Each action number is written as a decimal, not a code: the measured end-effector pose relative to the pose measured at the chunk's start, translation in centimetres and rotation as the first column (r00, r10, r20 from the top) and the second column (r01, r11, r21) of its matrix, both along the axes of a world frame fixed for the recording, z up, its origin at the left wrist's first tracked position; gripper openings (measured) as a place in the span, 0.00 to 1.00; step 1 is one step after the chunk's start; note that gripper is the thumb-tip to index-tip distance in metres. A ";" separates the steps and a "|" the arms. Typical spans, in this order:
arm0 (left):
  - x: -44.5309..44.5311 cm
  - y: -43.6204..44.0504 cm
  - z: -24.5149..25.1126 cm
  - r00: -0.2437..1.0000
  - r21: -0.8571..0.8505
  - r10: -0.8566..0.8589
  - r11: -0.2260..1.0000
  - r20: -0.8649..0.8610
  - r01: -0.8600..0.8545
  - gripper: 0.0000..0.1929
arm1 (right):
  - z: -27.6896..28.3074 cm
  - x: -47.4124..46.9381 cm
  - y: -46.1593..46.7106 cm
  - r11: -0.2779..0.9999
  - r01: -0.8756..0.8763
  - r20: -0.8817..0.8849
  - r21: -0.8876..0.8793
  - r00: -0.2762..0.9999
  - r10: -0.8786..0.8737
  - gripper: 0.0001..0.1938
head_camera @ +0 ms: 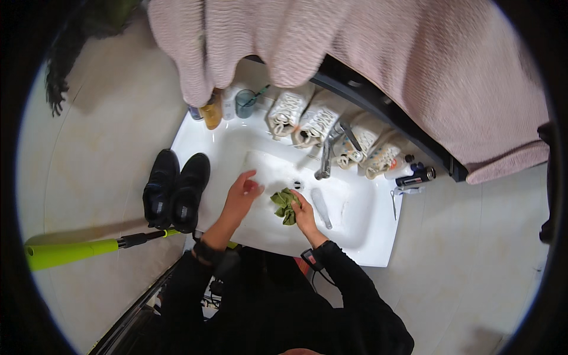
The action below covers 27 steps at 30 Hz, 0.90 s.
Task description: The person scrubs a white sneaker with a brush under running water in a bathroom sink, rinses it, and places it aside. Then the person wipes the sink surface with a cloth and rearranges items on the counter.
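My right hand (304, 214) grips a crumpled olive-green cloth (284, 205) over the white washbasin (377, 246). To its left, my left hand (242, 195) hovers above the basin with bent fingers apart, holding nothing. A pale grey, long-handled object, perhaps a brush (321, 206), lies in the bowl just right of my right hand. Beyond the hands are the drain hole (297, 184) and a chrome faucet (326, 159) at the back rim.
White lace-up sneakers (317, 120) line the back ledge on both sides of the faucet. Black shoes (191, 191) stand on the left rim, near a lime-green pole handle (75, 254). A tumbler (245, 104), an amber bottle (211, 114) and a dark bottle (415, 177) stand at the corners. A pink towel (399, 57) hangs behind.
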<state>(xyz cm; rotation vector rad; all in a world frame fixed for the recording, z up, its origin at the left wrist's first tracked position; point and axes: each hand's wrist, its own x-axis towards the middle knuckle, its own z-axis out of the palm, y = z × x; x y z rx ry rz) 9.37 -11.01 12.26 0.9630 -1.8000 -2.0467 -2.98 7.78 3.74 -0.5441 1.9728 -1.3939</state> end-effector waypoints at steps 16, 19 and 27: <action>-23.7 -3.3 -4.0 0.943 0.897 0.321 0.438 -0.089 -0.064 0.38 | 1.9 0.8 9.8 0.968 0.220 0.015 -0.118 0.975 -0.220 0.19; -25.4 -3.1 -4.4 0.871 0.949 0.489 0.292 -0.041 -0.119 0.33 | 1.6 0.6 11.5 0.963 0.245 -0.003 -0.113 0.969 -0.247 0.19; -21.4 -1.4 -5.5 0.817 0.913 0.565 0.384 -0.118 -0.134 0.26 | 0.4 1.2 12.8 0.962 0.235 -0.008 -0.135 0.971 -0.239 0.18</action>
